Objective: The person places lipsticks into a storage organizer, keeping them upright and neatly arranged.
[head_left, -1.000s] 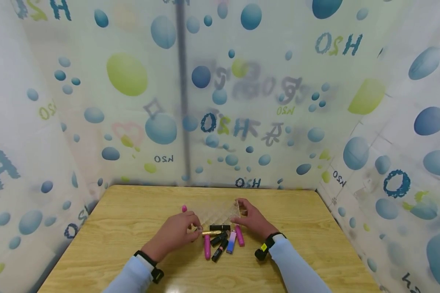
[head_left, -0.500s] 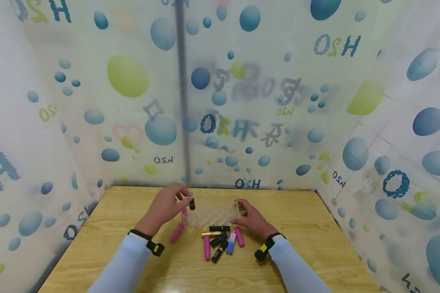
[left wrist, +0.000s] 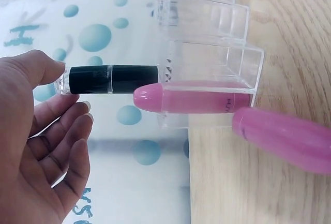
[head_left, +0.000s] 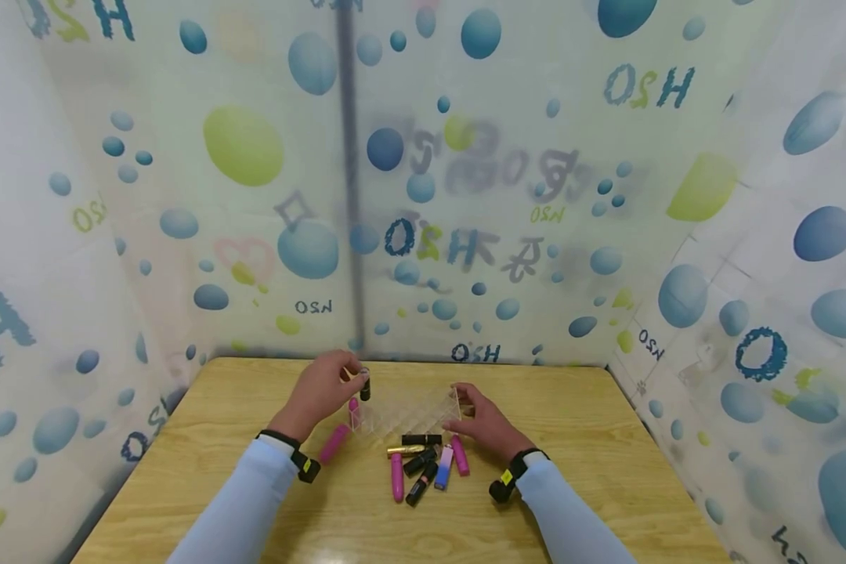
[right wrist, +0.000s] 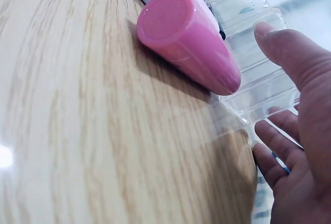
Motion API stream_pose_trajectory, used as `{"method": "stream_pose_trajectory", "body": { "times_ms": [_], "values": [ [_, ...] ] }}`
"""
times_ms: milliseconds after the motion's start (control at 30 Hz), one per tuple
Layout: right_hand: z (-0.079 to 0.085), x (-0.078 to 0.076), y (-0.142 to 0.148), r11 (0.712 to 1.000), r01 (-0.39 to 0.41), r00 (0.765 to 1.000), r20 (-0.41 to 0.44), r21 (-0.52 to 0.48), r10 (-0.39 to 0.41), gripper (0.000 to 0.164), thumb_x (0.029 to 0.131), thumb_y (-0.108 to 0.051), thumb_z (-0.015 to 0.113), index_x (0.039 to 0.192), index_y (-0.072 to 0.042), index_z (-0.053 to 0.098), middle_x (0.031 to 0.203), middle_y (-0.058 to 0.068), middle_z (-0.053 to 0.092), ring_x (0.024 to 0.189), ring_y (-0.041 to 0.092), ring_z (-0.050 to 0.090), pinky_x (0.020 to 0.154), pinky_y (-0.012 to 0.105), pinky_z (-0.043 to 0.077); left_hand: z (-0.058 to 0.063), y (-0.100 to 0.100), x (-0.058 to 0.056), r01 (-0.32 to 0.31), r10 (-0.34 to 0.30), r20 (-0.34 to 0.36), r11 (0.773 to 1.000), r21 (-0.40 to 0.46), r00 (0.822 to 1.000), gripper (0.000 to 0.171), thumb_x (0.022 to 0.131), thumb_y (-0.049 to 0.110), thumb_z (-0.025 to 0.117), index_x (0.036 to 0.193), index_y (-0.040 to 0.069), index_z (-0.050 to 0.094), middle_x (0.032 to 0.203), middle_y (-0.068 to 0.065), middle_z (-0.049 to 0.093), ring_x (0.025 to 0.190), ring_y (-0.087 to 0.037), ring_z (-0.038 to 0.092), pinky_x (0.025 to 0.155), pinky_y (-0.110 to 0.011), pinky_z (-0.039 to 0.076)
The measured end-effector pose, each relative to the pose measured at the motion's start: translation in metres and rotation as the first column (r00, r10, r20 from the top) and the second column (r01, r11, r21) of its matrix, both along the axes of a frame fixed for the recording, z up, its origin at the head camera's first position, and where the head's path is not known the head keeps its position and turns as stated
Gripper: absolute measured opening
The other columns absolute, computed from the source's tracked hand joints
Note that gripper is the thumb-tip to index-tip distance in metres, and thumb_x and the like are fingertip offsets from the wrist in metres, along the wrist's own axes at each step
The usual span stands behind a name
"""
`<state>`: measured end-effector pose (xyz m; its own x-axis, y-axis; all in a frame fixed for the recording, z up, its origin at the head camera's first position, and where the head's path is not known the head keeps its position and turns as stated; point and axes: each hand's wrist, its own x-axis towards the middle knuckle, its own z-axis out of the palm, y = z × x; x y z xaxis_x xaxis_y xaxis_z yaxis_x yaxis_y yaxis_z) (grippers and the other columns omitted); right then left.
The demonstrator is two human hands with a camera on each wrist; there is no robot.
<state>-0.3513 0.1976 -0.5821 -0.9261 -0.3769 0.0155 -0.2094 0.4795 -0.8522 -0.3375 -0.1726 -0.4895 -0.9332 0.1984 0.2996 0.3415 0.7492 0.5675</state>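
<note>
My left hand point(head_left: 319, 395) pinches the clear end of a black lipstick point(left wrist: 114, 79) between thumb and finger. The lipstick is upright above the left end of a clear, stepped plastic organizer point(head_left: 402, 415). Just below it, a pink lip tube point(left wrist: 191, 100) stands in an end compartment. At the organizer's right end my right hand point(head_left: 486, 419) grips the side wall, thumb in front and fingers behind. A second pink tube point(head_left: 334, 444) lies on the table beside the left end.
In front of the organizer several tubes lie on the wooden table point(head_left: 536, 501): a black lipstick point(head_left: 421, 439), a gold one point(head_left: 405, 450), a blue-and-lilac one point(head_left: 445, 468) and pink tubes point(head_left: 397, 478). A printed curtain point(head_left: 423, 196) stands behind the table.
My left hand has lifted the black lipstick from the front of the organizer, back and left to above its left end. The loose pink tube there has shifted slightly left. The right hand stays put.
</note>
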Motion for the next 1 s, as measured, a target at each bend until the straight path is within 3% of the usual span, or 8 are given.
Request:
{"method": "stream_pose_trajectory", "body": {
  "times_ms": [567, 1000],
  "values": [
    [0.0028, 0.0021, -0.0005, 1.0, 0.002, 1.0, -0.001, 0.004, -0.002, 0.078, 0.103, -0.037, 0.082, 0.167, -0.017, 0.042, 0.156, 0.01, 0.055, 0.141, 0.037, 0.056, 0.118, 0.059, 0.045, -0.0021, 0.002, -0.0008, -0.07, 0.07, 0.006, 0.997, -0.013, 0.997, 0.017, 0.104, 0.032, 0.08, 0.109, 0.016, 0.077, 0.113, -0.002, 0.074, 0.095, -0.022, 0.068, 0.082, -0.044, 0.061],
    [0.0031, 0.0028, -0.0011, 1.0, 0.0, 1.0, -0.006, -0.002, 0.0, 0.08, 0.103, -0.037, 0.082, 0.168, -0.015, 0.041, 0.157, 0.011, 0.055, 0.141, 0.037, 0.056, 0.118, 0.059, 0.046, -0.0045, 0.0038, 0.0004, -0.052, 0.051, -0.035, 0.998, -0.027, 0.998, 0.016, 0.103, 0.033, 0.08, 0.106, 0.017, 0.076, 0.107, 0.001, 0.072, 0.091, -0.019, 0.067, 0.077, -0.042, 0.059]
  ]
}}
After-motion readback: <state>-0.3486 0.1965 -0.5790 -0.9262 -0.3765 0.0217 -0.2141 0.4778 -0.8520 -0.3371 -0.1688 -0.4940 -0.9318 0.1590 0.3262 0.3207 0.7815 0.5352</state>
